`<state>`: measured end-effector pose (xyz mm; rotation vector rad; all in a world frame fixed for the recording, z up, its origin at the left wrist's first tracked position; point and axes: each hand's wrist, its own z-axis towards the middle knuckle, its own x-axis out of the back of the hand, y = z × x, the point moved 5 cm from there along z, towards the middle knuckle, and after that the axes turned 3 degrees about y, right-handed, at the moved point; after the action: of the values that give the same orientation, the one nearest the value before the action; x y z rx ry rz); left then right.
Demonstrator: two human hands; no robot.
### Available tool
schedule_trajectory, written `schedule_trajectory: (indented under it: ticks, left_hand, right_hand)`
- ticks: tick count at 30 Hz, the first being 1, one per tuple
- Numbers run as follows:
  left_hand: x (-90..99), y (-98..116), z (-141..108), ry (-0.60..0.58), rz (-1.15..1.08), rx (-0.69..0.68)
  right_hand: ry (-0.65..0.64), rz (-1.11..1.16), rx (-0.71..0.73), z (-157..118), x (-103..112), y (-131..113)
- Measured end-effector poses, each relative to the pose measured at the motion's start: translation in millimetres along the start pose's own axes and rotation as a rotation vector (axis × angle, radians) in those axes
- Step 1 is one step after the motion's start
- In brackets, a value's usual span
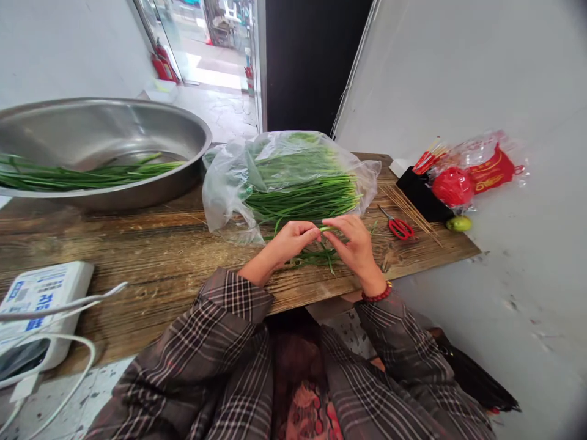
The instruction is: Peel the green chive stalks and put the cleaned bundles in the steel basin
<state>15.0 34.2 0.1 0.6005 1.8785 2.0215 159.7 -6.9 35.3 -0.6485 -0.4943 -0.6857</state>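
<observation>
My left hand (293,238) is closed, with thumb and forefinger pinching garlic chives near their pale stem ends (324,228). Facing it, my right hand (351,241) has its thumb and fingers curled round the same stem ends. Loose chive leaves (316,256) lie on the wooden table below both hands. Just beyond them is a large bunch of garlic chives (307,195), partly covered by a clear plastic bag (224,189). More chives (87,174) rest inside a big steel basin (151,116) at the left.
Right of my hands lie red-handled scissors (400,228), thin wooden sticks (410,214), a black box (422,192), a red package (493,171) and a green fruit (458,223). A white device (68,287) with cables sits at the left front of the wooden table (151,263).
</observation>
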Motion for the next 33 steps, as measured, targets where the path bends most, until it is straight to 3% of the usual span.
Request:
schedule_trajectory:
  ticks: [3, 6, 12, 17, 20, 24, 29, 33]
  left_hand:
    - [-3.6, -0.3, -2.0, -0.08, -0.074, 0.051]
    - [-6.9, 0.6, -3.7, -0.138, -0.136, 0.08]
    - [-8.4, 5.3, -1.2, -0.083, 0.02, -0.035]
    - [-3.4, 5.6, 3.0, 0.011, 0.239, -0.166]
    - [-1.2, 4.3, 3.5, 0.07, 0.359, -0.214]
    - [-3.7, 0.7, 2.2, 0.065, 0.528, -0.271]
    - [-8.3, -2.1, -3.5, -0.019, 0.702, -0.336]
    - [-15.1, -0.4, -7.6, -0.122, 0.754, -0.366]
  right_hand:
    - [0.037, 0.071, -0.055, -5.2, -4.6, 3.2]
    - [0.095, 0.244, -0.221, -13.8, -11.8, 8.4]
    - [0.296, 0.514, -0.625, -28.4, -33.1, 28.5]
    - [0.502, 0.439, -0.7, -30.8, -6.7, 49.7]
    - [0.361, 0.326, -0.565, -24.5, 10.7, 41.4]
    - [0.066, 0.185, -0.326, -20.7, 4.9, 17.5]
    - [-0.034, 0.168, -0.341, -36.4, -12.5, 13.4]
    - [-0.054, 0.228, -0.411, -48.4, -9.4, 25.2]
